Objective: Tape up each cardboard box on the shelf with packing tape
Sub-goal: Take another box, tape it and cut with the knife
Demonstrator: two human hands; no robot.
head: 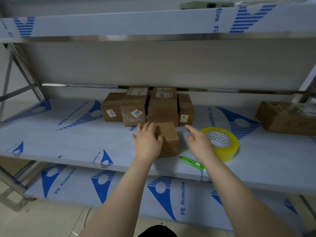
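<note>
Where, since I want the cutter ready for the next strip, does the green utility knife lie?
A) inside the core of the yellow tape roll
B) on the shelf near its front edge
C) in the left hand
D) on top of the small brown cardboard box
B: the green utility knife lies flat on the film-covered shelf, in front of the small brown cardboard box and the yellow roll of packing tape.
</note>
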